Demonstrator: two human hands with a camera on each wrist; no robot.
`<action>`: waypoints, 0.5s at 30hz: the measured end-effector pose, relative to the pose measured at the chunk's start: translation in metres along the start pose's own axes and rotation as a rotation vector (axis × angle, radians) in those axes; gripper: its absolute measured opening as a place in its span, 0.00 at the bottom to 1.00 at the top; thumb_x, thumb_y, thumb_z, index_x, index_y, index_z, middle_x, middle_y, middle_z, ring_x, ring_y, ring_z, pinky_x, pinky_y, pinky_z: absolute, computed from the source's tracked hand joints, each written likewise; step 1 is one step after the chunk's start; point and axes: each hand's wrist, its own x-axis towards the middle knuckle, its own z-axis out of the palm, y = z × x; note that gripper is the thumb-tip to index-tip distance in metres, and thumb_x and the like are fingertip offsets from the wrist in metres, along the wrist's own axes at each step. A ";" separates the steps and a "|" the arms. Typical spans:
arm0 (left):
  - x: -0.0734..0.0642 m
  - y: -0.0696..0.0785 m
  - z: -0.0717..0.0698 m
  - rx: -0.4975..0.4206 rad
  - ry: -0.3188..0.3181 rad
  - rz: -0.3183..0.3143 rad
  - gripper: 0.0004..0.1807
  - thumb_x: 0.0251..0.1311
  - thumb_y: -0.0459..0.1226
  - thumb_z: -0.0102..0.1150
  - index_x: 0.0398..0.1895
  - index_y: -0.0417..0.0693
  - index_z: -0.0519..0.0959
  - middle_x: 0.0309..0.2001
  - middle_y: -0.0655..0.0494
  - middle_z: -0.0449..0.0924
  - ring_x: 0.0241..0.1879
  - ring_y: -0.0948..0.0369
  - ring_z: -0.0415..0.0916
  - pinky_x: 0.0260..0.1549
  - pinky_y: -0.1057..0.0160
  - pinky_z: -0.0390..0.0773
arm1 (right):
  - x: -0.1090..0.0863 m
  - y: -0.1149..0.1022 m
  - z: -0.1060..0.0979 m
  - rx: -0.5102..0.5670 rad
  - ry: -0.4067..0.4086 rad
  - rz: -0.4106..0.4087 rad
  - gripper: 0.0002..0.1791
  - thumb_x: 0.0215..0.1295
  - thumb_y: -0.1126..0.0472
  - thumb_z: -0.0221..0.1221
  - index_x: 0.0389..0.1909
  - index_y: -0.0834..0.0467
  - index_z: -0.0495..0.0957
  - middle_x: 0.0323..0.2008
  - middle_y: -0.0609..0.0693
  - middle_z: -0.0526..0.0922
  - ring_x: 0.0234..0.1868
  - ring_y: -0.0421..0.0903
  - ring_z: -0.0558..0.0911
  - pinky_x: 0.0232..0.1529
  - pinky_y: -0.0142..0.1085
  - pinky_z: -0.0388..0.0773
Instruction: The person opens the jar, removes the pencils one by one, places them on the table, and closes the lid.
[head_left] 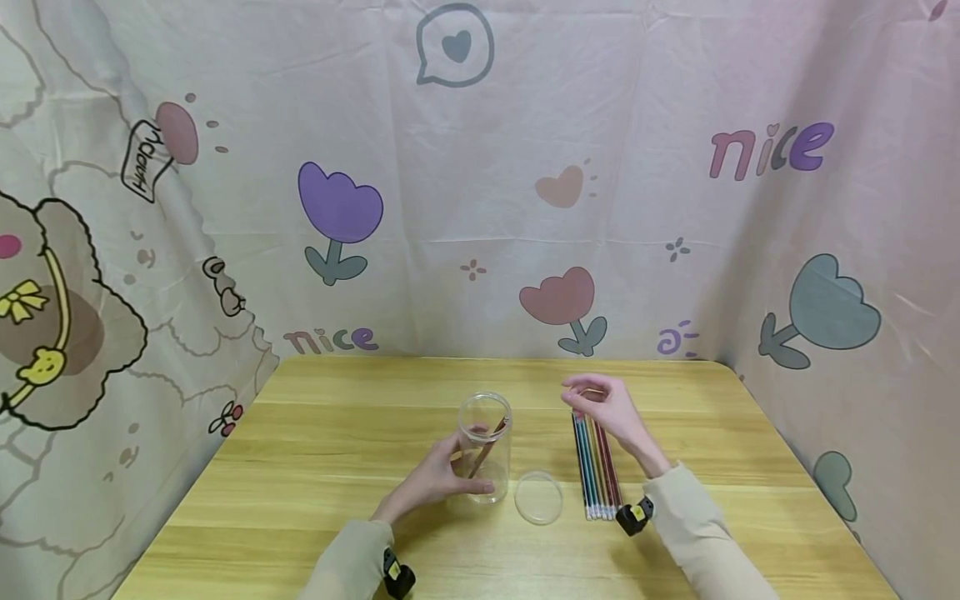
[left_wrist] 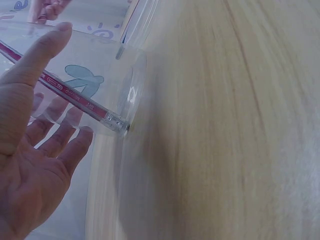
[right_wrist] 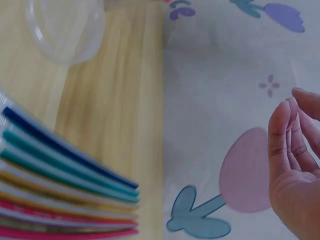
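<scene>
My left hand (head_left: 429, 479) grips a clear plastic jar (head_left: 499, 462) around its side, thumb in front and fingers behind. The jar stands upright on the table, its top uncovered. Inside leans a red pencil (left_wrist: 75, 98), its eraser end down at the jar's bottom. Over the far ends of a row of pencils (head_left: 595, 471) hovers my right hand (head_left: 611, 410). Its fingers (right_wrist: 280, 132) are bent loosely towards the thumb, and nothing shows between them. The pencils lie side by side in blue, teal, gold and red, eraser ends towards me.
A round clear lid (head_left: 538, 498) lies flat between the jar and the pencil row. The wooden table (head_left: 300, 467) ends at a printed cloth backdrop (head_left: 450, 200) behind and at both sides.
</scene>
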 end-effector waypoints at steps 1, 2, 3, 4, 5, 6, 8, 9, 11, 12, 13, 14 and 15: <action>0.000 0.000 0.000 -0.003 0.000 0.000 0.42 0.48 0.37 0.79 0.68 0.46 0.70 0.71 0.44 0.69 0.69 0.42 0.69 0.71 0.41 0.70 | 0.000 -0.003 0.002 0.003 -0.011 -0.004 0.19 0.65 0.69 0.63 0.53 0.76 0.75 0.29 0.40 0.84 0.23 0.35 0.81 0.28 0.30 0.86; 0.000 0.000 0.000 -0.004 -0.001 -0.002 0.42 0.48 0.37 0.78 0.68 0.46 0.70 0.71 0.44 0.69 0.69 0.42 0.69 0.71 0.41 0.70 | 0.000 -0.006 0.004 0.009 -0.020 -0.010 0.19 0.65 0.69 0.63 0.53 0.76 0.75 0.29 0.40 0.84 0.23 0.35 0.82 0.28 0.31 0.86; 0.000 0.000 0.000 -0.006 -0.002 -0.004 0.42 0.48 0.37 0.78 0.68 0.46 0.69 0.71 0.44 0.69 0.69 0.42 0.69 0.71 0.41 0.70 | 0.000 -0.009 0.006 0.013 -0.030 -0.017 0.19 0.65 0.69 0.63 0.53 0.77 0.75 0.29 0.40 0.84 0.23 0.36 0.82 0.28 0.31 0.86; 0.000 0.000 0.000 -0.009 -0.003 -0.005 0.42 0.49 0.37 0.78 0.69 0.46 0.69 0.72 0.44 0.69 0.69 0.42 0.69 0.71 0.41 0.70 | 0.000 -0.011 0.009 0.016 -0.040 -0.028 0.19 0.65 0.69 0.63 0.53 0.77 0.76 0.29 0.40 0.84 0.23 0.37 0.82 0.28 0.32 0.86; 0.000 -0.001 0.000 -0.010 -0.004 -0.006 0.42 0.48 0.37 0.78 0.69 0.47 0.69 0.72 0.44 0.68 0.69 0.42 0.69 0.71 0.41 0.70 | 0.000 -0.014 0.011 0.018 -0.050 -0.037 0.19 0.65 0.69 0.63 0.52 0.76 0.76 0.28 0.40 0.84 0.23 0.37 0.82 0.28 0.32 0.86; 0.000 -0.001 0.000 -0.008 -0.005 -0.005 0.43 0.48 0.37 0.78 0.69 0.47 0.69 0.72 0.44 0.68 0.69 0.42 0.69 0.70 0.41 0.70 | 0.000 -0.017 0.013 0.020 -0.062 -0.048 0.18 0.65 0.69 0.63 0.52 0.76 0.77 0.28 0.40 0.85 0.23 0.38 0.82 0.27 0.32 0.86; 0.000 -0.001 0.000 -0.012 -0.006 0.000 0.43 0.48 0.37 0.79 0.69 0.47 0.68 0.72 0.44 0.68 0.69 0.41 0.68 0.70 0.41 0.71 | 0.000 -0.022 0.017 0.023 -0.088 -0.075 0.16 0.65 0.69 0.63 0.51 0.74 0.78 0.28 0.39 0.85 0.23 0.38 0.81 0.27 0.32 0.86; 0.000 -0.001 0.000 -0.012 -0.007 0.001 0.43 0.48 0.37 0.79 0.69 0.47 0.68 0.72 0.44 0.68 0.69 0.41 0.68 0.70 0.41 0.71 | 0.000 -0.024 0.019 0.020 -0.103 -0.092 0.15 0.65 0.69 0.63 0.50 0.73 0.78 0.28 0.39 0.85 0.23 0.37 0.81 0.26 0.32 0.85; 0.000 -0.001 0.000 -0.018 -0.006 -0.002 0.44 0.48 0.37 0.79 0.69 0.47 0.68 0.72 0.44 0.68 0.69 0.42 0.68 0.70 0.41 0.71 | 0.000 -0.028 0.023 0.015 -0.132 -0.121 0.14 0.65 0.70 0.63 0.49 0.72 0.79 0.28 0.38 0.85 0.23 0.37 0.81 0.25 0.31 0.85; 0.000 -0.001 0.000 -0.021 -0.006 -0.004 0.44 0.48 0.38 0.79 0.70 0.47 0.68 0.72 0.45 0.68 0.70 0.42 0.68 0.70 0.41 0.71 | 0.000 -0.029 0.025 0.013 -0.146 -0.134 0.13 0.65 0.70 0.63 0.49 0.72 0.79 0.28 0.37 0.85 0.23 0.37 0.80 0.24 0.31 0.84; 0.000 0.000 0.000 -0.028 -0.005 -0.006 0.44 0.48 0.38 0.79 0.70 0.47 0.68 0.72 0.45 0.68 0.70 0.42 0.68 0.70 0.41 0.71 | 0.001 -0.031 0.027 0.009 -0.156 -0.145 0.13 0.65 0.71 0.62 0.49 0.71 0.80 0.28 0.37 0.85 0.22 0.37 0.80 0.24 0.30 0.84; 0.000 0.000 0.000 -0.032 -0.005 -0.007 0.44 0.47 0.38 0.79 0.70 0.47 0.68 0.72 0.45 0.68 0.70 0.42 0.68 0.70 0.41 0.71 | 0.001 -0.032 0.030 0.005 -0.167 -0.158 0.12 0.65 0.71 0.62 0.48 0.71 0.80 0.27 0.37 0.85 0.22 0.37 0.80 0.23 0.30 0.83; 0.000 0.000 0.000 -0.033 -0.004 -0.010 0.44 0.47 0.38 0.79 0.70 0.48 0.68 0.72 0.46 0.68 0.70 0.43 0.68 0.70 0.41 0.71 | 0.002 -0.033 0.032 0.006 -0.177 -0.165 0.12 0.65 0.71 0.62 0.48 0.71 0.80 0.27 0.37 0.84 0.22 0.37 0.80 0.23 0.29 0.83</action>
